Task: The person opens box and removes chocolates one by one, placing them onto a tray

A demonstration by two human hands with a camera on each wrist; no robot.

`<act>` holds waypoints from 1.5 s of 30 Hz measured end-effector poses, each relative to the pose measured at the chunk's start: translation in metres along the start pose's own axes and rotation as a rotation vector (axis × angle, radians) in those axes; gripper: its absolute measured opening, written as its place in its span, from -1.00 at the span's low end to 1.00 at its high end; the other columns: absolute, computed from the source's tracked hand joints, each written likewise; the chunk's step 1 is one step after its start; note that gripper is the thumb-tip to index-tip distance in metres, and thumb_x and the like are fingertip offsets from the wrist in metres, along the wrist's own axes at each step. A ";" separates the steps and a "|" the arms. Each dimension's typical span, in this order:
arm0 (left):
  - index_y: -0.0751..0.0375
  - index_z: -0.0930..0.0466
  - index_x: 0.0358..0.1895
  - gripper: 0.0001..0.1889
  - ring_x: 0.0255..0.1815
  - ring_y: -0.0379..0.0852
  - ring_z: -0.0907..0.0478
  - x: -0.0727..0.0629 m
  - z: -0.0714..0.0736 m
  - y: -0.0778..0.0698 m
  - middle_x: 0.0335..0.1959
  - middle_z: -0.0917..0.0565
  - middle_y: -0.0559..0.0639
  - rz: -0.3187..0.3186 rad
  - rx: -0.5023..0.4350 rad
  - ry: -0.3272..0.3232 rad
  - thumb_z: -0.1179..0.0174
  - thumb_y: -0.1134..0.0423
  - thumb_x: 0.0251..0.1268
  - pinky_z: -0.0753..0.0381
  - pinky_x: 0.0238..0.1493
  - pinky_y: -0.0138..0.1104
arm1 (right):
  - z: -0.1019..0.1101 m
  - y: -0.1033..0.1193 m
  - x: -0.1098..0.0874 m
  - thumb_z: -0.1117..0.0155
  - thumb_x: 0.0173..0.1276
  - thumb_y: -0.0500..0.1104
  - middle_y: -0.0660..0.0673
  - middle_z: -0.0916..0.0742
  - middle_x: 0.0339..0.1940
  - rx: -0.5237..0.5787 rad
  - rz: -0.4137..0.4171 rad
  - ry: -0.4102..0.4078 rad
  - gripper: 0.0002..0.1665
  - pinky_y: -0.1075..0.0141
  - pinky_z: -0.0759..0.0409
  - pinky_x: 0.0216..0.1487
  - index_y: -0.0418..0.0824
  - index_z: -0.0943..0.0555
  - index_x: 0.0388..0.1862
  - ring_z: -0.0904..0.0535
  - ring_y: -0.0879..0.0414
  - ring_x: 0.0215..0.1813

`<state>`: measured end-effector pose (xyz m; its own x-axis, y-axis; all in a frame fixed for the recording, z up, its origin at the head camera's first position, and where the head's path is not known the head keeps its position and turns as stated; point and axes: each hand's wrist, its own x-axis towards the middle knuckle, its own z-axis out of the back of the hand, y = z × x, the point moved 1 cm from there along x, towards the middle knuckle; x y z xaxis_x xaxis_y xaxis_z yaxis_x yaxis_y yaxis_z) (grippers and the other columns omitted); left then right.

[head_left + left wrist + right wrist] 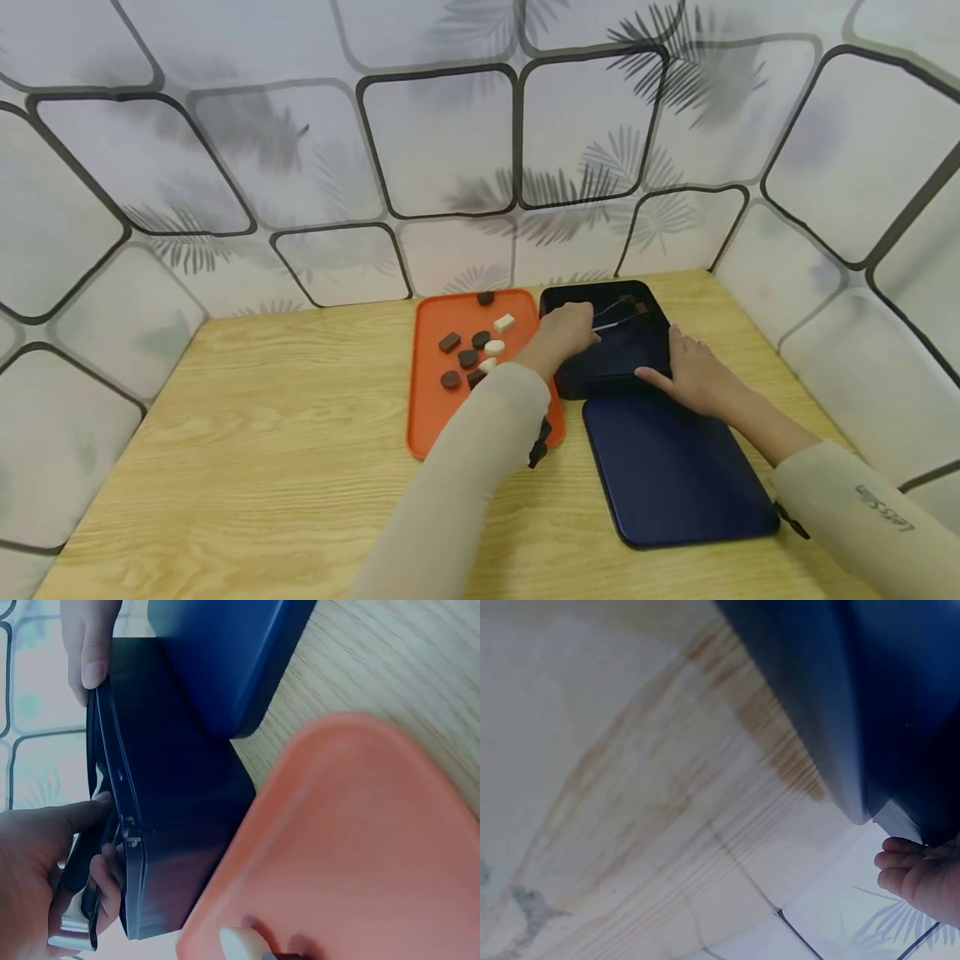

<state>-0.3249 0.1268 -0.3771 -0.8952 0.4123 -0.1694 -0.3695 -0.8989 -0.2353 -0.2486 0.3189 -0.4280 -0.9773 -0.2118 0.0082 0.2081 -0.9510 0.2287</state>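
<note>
My left hand grips metal tongs with a dark handle and reaches into a dark blue box. Inside the box, the far ends of the tongs are at a small brown chocolate near the right wall. My right hand rests at the box's front right corner, fingers along the side and thumb at the front rim. Left of the box, an orange tray carries several dark, brown and white chocolates. My left forearm hides part of the tray.
A flat dark blue lid lies on the wooden table in front of the box. Behind and to both sides stands a patterned cloth wall. The tray's right edge lies close beside the box.
</note>
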 end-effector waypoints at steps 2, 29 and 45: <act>0.01 -0.58 -0.20 -0.77 -0.13 -0.13 -0.64 0.001 0.001 -0.001 -0.12 -0.68 -0.14 0.000 0.001 -0.012 -0.24 -0.02 0.24 -0.60 -0.19 -0.24 | 0.000 0.000 0.001 0.02 0.38 0.32 -0.76 -0.25 0.22 0.006 0.006 -0.003 0.19 -0.29 -0.07 0.28 -0.74 0.13 0.33 -0.22 -0.57 0.25; 0.01 -0.37 0.13 -0.76 -0.20 -0.20 -0.63 0.001 -0.022 -0.033 -0.10 -0.62 -0.07 0.067 0.274 -0.165 0.11 0.13 0.51 -0.62 -0.31 -0.29 | 0.001 0.006 0.004 -0.05 0.38 0.27 -0.77 -0.32 0.14 0.044 0.039 -0.039 0.16 -0.28 -0.15 0.25 -0.75 0.09 0.32 -0.29 -0.58 0.18; 0.05 -0.39 0.08 -0.75 -0.23 -0.19 -0.62 -0.008 0.002 -0.007 -0.13 -0.64 -0.11 -0.105 0.195 -0.020 -0.03 0.10 0.43 -0.60 -0.26 -0.31 | 0.000 -0.003 0.002 0.02 0.38 0.32 -0.76 -0.24 0.22 0.019 -0.005 0.012 0.20 -0.28 -0.07 0.30 -0.74 0.15 0.34 -0.20 -0.56 0.26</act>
<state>-0.3158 0.1301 -0.3724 -0.8533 0.5037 -0.1346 -0.5002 -0.8637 -0.0610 -0.2507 0.3215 -0.4290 -0.9778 -0.2096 -0.0049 0.2020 -0.9478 0.2468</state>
